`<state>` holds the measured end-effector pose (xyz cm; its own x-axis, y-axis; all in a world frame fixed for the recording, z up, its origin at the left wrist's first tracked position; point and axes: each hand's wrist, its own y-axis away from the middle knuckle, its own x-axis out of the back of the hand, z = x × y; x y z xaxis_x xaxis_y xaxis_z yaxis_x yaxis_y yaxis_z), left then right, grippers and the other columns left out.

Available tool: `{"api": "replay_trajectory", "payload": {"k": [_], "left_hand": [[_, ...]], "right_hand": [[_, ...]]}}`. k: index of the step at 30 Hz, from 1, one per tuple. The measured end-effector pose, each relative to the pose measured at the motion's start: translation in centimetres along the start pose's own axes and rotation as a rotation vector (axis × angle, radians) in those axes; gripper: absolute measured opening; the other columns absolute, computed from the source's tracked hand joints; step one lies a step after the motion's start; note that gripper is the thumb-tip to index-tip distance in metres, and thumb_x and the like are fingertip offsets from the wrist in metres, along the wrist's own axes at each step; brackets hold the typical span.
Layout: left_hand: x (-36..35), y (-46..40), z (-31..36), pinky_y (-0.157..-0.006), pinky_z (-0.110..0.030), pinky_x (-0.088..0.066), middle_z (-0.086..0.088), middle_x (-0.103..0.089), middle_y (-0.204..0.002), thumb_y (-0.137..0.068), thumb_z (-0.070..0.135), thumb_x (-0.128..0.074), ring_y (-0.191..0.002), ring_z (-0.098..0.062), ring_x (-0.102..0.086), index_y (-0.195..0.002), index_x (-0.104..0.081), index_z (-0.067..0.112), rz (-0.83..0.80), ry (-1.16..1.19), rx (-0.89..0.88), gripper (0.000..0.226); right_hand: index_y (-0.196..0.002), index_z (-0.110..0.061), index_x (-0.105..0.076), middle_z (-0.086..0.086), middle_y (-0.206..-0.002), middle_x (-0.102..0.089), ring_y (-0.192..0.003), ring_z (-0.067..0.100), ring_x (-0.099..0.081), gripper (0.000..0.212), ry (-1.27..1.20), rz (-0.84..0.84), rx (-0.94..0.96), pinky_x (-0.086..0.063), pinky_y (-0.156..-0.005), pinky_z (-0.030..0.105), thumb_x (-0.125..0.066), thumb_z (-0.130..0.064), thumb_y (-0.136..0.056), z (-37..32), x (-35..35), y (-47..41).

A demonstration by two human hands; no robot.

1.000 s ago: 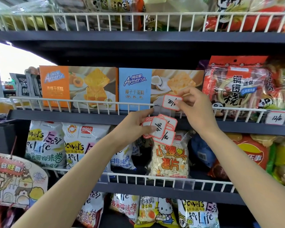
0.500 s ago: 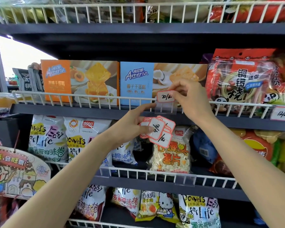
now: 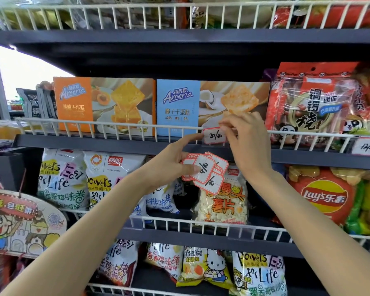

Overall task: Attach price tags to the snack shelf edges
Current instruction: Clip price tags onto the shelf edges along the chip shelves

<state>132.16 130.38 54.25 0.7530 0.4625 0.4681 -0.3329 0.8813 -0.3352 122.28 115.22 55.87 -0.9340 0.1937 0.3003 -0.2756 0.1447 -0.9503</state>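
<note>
Head view: a dark metal snack shelf with white wire rails fills the frame. At the centre, a white price tag (image 3: 215,136) with a red border and handwritten figures is seen against the wire rail (image 3: 107,124) of the middle shelf, seated in a clear plastic holder on the shelf edge (image 3: 94,144). The right hand (image 3: 247,142), entering from the lower right of the frame, is held at the tag's upper right corner, its fingers (image 3: 226,122) curled and pinching the top edge of the tag. The left hand (image 3: 171,165), entering from the lower left, is placed just below; its index finger is stretched up to touch the tag's left edge, while the thumb and remaining fingers are closed around a fanned stack of spare tags (image 3: 205,169), red-bordered and marked by hand. Behind the tag, a blue cake box (image 3: 177,107) is shown, with an orange cake box (image 3: 73,103) to its left. At the right of the frame, a second tag (image 3: 366,146) is already fixed on the same rail, below a red snack bag (image 3: 312,103). On the shelf beneath, white snack bags (image 3: 62,178) are seen at the left, a clear bag of pale chips (image 3: 222,201) at the centre and a red crisp bag (image 3: 325,197) at the right. A cartoon sign (image 3: 19,221) is hung at the lower left.
</note>
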Motion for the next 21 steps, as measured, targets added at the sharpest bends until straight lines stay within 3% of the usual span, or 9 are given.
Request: {"api": "replay_trajectory", "payload": {"k": [5,15,21], "left_hand": [[0.0,-0.1,0.0,-0.094,-0.043,-0.050,-0.017,-0.071,-0.100,-0.089,-0.001,-0.056,-0.097,-0.033,-0.065,-0.139,-0.031,0.033,-0.006,-0.003,0.003,0.065],[0.1,-0.4,-0.2,-0.087,-0.037,-0.053,-0.016,-0.072,-0.098,-0.089,-0.003,-0.056,-0.094,-0.029,-0.068,-0.137,-0.031,0.033,-0.016,0.039,-0.013,0.065],[0.1,-0.4,-0.1,-0.079,-0.026,-0.054,-0.015,-0.072,-0.097,-0.089,-0.002,-0.055,-0.087,-0.021,-0.068,-0.137,-0.032,0.033,-0.010,0.027,-0.021,0.064]], "right_hand": [[-0.086,-0.011,-0.063,0.003,-0.085,-0.061,-0.086,0.028,-0.050,0.001,0.104,-0.017,0.090,-0.038,-0.066,0.036,-0.062,-0.012,-0.086,-0.2,-0.1,0.1],[-0.091,-0.008,-0.063,0.007,-0.094,-0.060,-0.089,0.028,-0.053,0.015,0.297,-0.080,0.095,-0.045,-0.069,0.040,-0.053,-0.018,-0.089,0.0,0.1,0.9],[-0.104,-0.009,-0.063,0.005,-0.108,-0.056,-0.107,0.023,-0.045,0.021,0.188,-0.230,-0.011,-0.042,-0.089,0.039,-0.049,-0.022,-0.093,-0.8,1.0,0.1]]}}
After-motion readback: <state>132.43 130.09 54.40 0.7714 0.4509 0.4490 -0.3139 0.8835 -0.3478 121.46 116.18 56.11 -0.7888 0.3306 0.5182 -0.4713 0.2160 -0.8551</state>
